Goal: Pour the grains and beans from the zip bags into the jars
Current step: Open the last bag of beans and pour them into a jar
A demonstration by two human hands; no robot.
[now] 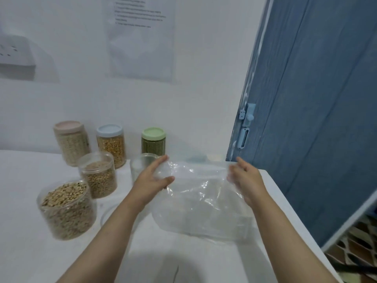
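Both bare forearms reach forward from the near edge of the worktop, side by side and a little apart. The left hand lies palm inward, its fingers stretched toward the far edge and its thumb curled in, pinching the left top corner of a clear zip bag. The right hand mirrors it near the right edge, fingers curled on the bag's right top corner, wrist straight. Blur hides each grip's finer detail.

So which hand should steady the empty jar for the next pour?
Probably the left hand: it grips the zip bag edge right beside the empty jar. The right hand holds the far edge.
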